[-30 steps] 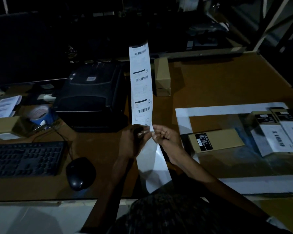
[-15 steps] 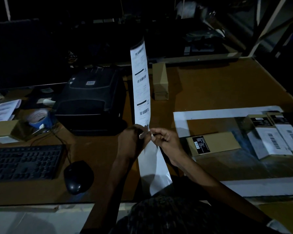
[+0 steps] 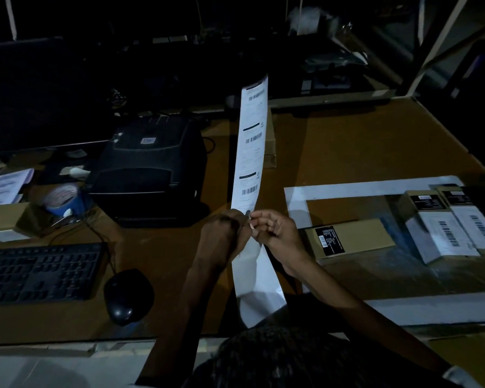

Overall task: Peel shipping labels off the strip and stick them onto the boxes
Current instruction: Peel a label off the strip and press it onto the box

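Paper strip point(image 3: 250, 152) stood upright over mid-desk, limp and light. My left hand point(image 3: 221, 236) gripped it; my right hand point(image 3: 275, 233) pinched a label corner just beside. Judged: thin, tears easily, so peel from the corner. Unlabelled box point(image 3: 350, 238) lay near right.

Four boxes point(image 3: 349, 238) point(image 3: 437, 224) point(image 3: 471, 217) point(image 3: 270, 141), one strip point(image 3: 249, 163), three printed labels point(image 3: 248, 189) point(image 3: 254, 141) point(image 3: 256, 93)

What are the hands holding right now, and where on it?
Both the left hand and right hand pinch the long white label strip below its lowest printed label.
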A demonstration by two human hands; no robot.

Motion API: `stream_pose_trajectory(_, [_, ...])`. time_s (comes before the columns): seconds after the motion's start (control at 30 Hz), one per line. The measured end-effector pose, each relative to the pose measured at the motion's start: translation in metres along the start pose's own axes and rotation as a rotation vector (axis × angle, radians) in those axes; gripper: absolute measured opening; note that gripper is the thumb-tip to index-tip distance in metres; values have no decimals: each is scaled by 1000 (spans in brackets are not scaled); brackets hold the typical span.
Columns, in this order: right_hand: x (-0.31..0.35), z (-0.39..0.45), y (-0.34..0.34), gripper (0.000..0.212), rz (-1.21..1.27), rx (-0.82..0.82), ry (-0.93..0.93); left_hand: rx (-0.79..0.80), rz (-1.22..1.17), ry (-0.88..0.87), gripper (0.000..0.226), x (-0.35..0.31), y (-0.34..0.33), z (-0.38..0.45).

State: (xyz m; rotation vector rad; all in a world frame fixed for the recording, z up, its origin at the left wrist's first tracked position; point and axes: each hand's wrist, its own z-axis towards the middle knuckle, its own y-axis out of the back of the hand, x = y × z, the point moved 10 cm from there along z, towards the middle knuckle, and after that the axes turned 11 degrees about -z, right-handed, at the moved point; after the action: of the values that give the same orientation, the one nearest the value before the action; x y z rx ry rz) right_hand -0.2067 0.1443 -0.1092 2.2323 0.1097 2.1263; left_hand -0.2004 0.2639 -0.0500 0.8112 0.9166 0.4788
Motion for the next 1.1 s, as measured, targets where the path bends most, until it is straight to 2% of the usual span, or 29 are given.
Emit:
stream_pose_trajectory(0.2, [-4, -1, -3, 37, 68, 17, -38, -1, 4, -23, 17, 3, 1, 2])
stream_pose_trajectory(0.3, [-7, 0, -3, 36, 67, 13, -62, -47, 21, 25, 21, 9, 8, 3])
stream_pose_trajectory(0.37, [-7, 1, 0, 37, 38, -15, -58, -66, 46, 72, 14, 14, 12, 4])
stream_pose_trajectory(0.47, [-3, 3, 9, 47, -111, -118, 14, -99, 63, 168, 3, 23, 22, 6])
stream_pose_trajectory(0.67, [7, 11, 7, 56, -457, -135, 185, -172, 41, 179, 17, 28, 53, 13])
stream_pose_trajectory(0.87, [-8, 26, 2, 63, -691, -102, 107, -303, 60, 226, 10, 33, 91, 25])
stream_pose_trajectory(1.03, [-6, 42, 2, 63, -744, -94, 52, -446, 199, 190, 14, 39, 131, 34])
stream_pose_trajectory(1.1, [4, 54, 1, 61, -770, -93, 50, -465, 153, 269, 19, 43, 148, 39])
